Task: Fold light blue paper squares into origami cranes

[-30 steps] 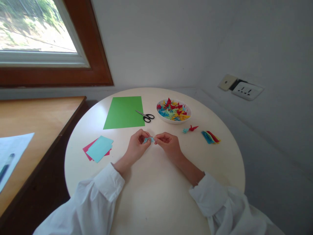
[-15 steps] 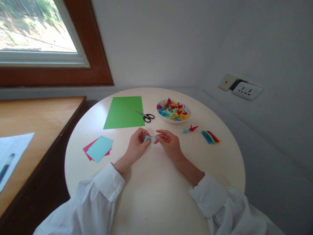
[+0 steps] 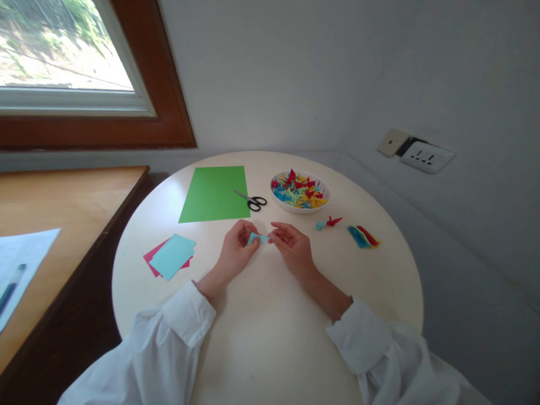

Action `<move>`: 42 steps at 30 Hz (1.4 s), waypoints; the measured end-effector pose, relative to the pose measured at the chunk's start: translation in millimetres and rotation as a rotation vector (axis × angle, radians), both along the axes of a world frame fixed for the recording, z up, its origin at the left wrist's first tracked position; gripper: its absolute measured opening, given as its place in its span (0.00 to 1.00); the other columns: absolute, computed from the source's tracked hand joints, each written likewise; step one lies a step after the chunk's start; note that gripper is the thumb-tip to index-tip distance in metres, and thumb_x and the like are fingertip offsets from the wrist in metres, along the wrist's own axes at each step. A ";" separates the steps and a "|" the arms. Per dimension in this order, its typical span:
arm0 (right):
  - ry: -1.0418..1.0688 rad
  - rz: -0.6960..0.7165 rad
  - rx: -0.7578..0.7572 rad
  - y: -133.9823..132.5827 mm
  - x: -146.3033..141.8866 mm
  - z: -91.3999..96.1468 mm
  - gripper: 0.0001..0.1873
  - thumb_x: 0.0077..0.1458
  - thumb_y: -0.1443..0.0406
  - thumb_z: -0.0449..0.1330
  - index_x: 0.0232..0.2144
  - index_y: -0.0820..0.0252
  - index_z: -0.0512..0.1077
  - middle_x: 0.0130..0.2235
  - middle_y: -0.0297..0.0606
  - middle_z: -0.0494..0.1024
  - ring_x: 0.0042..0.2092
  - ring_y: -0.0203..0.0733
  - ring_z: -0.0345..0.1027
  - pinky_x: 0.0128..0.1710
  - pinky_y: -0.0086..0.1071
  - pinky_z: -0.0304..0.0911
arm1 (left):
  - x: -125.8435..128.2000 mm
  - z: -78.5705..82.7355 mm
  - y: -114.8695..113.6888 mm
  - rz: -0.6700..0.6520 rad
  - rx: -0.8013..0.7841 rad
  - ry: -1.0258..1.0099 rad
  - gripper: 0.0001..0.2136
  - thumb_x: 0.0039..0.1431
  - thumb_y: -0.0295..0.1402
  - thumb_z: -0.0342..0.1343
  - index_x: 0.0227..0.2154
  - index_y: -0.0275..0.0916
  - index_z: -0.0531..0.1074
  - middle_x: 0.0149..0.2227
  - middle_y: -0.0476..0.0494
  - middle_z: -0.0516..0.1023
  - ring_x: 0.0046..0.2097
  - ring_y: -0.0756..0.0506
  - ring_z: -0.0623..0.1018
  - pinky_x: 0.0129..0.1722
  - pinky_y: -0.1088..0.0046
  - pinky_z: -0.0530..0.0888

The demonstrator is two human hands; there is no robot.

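Between my two hands is a small folded piece of light-blue paper [image 3: 255, 238], above the middle of the round white table [image 3: 261, 337]. My left hand [image 3: 238, 246] is closed on its left part, thumb in front and fingers curled behind. At the paper's right tip, my right hand [image 3: 294, 247] pinches with thumb and fingertips, the other fingers loosely bent. Part of the paper is hidden by my fingers. To the left lies a small stack of light-blue and pink-red paper sheets [image 3: 172, 257]. A red paper crane [image 3: 334, 221] and a light-blue folded piece [image 3: 320, 225] lie to the right.
Behind my hands, black-handled scissors [image 3: 254, 202] partly overlap a green sheet [image 3: 215, 194]. A white bowl [image 3: 295, 209] holds many coloured paper cranes. Several folded coloured strips [image 3: 363, 237] lie at the right. A wooden desk [image 3: 84, 197] with a paper and pen stands at the left.
My right hand's fingers have shifted very slightly at the paper's right tip. My left hand and everything else on the table stay in place.
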State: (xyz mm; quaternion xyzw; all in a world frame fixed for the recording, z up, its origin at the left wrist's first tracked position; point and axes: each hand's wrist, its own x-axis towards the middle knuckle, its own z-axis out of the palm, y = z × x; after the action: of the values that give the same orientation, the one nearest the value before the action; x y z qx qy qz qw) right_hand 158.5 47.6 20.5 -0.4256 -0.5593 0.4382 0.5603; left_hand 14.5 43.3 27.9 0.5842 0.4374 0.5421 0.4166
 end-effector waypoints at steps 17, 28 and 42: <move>-0.156 -0.016 0.042 -2.6 0.4 5.7 0.13 0.44 0.64 0.60 0.35 0.60 0.71 0.26 0.34 0.73 0.29 0.36 0.66 0.31 0.30 0.62 | 0.4 -0.9 -0.7 -0.020 -0.008 0.001 0.07 0.44 0.25 0.54 0.28 0.38 0.63 0.25 0.52 0.67 0.26 0.53 0.67 0.26 0.77 0.62; -0.100 0.045 -0.047 -0.3 -0.4 2.6 0.11 0.40 0.62 0.62 0.30 0.61 0.72 0.27 0.37 0.75 0.30 0.38 0.68 0.30 0.31 0.63 | 1.0 -1.9 0.0 -0.033 -0.007 0.073 0.06 0.44 0.24 0.54 0.28 0.37 0.64 0.25 0.52 0.66 0.26 0.53 0.67 0.26 0.78 0.63; -0.232 -0.077 0.022 6.2 5.7 -2.0 0.09 0.42 0.63 0.60 0.28 0.62 0.72 0.27 0.37 0.76 0.26 0.36 0.66 0.27 0.29 0.62 | -2.0 11.0 -5.8 0.060 0.008 0.396 0.09 0.50 0.37 0.53 0.32 0.38 0.66 0.19 0.54 0.64 0.23 0.53 0.64 0.24 0.77 0.62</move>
State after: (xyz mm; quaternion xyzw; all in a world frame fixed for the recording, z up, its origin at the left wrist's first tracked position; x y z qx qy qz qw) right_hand 164.2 53.8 18.5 -0.4884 -0.6085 0.3581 0.5128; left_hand 12.5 37.6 38.9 0.6676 0.5259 0.4305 0.3039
